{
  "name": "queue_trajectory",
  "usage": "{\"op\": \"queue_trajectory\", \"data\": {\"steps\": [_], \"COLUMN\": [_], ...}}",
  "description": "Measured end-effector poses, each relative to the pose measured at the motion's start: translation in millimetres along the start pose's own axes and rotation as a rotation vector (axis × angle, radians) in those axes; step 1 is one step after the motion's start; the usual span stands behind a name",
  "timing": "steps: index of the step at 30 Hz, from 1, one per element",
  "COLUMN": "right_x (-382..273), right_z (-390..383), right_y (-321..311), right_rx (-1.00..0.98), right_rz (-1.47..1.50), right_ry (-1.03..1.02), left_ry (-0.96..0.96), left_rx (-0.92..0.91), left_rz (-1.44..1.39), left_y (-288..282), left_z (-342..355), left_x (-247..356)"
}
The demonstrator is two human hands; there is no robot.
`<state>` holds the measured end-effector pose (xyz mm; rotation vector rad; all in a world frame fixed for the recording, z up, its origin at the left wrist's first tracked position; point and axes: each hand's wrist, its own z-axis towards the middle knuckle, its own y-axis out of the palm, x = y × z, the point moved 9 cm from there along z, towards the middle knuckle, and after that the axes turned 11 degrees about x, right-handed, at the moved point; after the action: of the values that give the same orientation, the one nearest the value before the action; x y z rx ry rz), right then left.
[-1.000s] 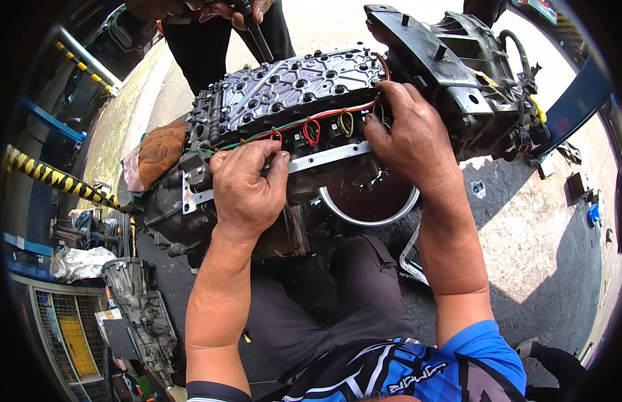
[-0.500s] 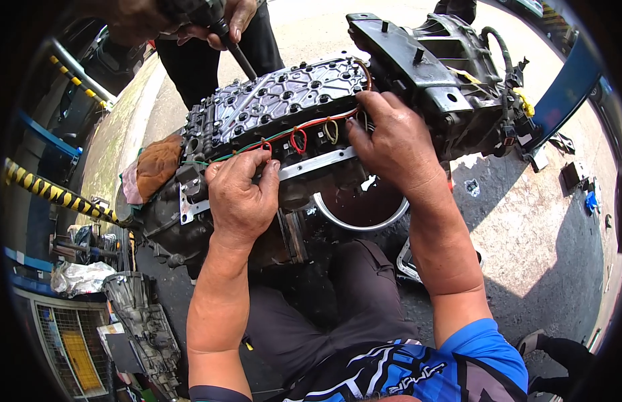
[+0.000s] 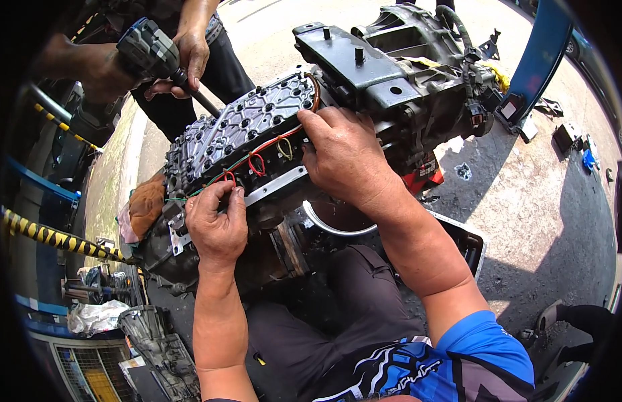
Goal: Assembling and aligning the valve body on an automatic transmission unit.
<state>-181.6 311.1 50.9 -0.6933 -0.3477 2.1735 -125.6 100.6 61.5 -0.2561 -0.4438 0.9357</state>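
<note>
Red, thin insulated wire (image 3: 230,176) loops just above the fingertips of the left hand (image 3: 217,231); thumb and forefinger nearly meet, but whether they pinch it is hidden. Right hand (image 3: 344,157), fingers curled, covers the wires' far end, perhaps steadying them; its hold cannot be told. Beyond both grips: ribbed grey metal plate (image 3: 261,117) with dark bolts. Below the right grip: round silver-rimmed basin (image 3: 332,230), presumably placed to catch drips.
</note>
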Motion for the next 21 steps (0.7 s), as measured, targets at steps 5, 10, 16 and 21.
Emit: {"op": "queue_trajectory", "data": {"steps": [5, 10, 16, 21], "right_x": [-14, 1, 3, 4], "right_z": [9, 6, 0, 0], "right_y": [0, 4, 0, -4], "right_rx": [0.025, -0.146, -0.052, -0.005], "right_rz": [0.060, 0.179, 0.264, 0.313], "right_ry": [0.001, 0.054, 0.042, 0.033], "left_ry": [-0.038, -0.042, -0.149, -0.231], "left_rx": [0.061, 0.016, 0.039, 0.011], "left_rz": [-0.024, 0.007, -0.070, -0.069], "left_y": [-9, -6, -8, -5], "left_z": [-4, -4, -10, -13], "left_x": [-13, -10, -23, -31]}}
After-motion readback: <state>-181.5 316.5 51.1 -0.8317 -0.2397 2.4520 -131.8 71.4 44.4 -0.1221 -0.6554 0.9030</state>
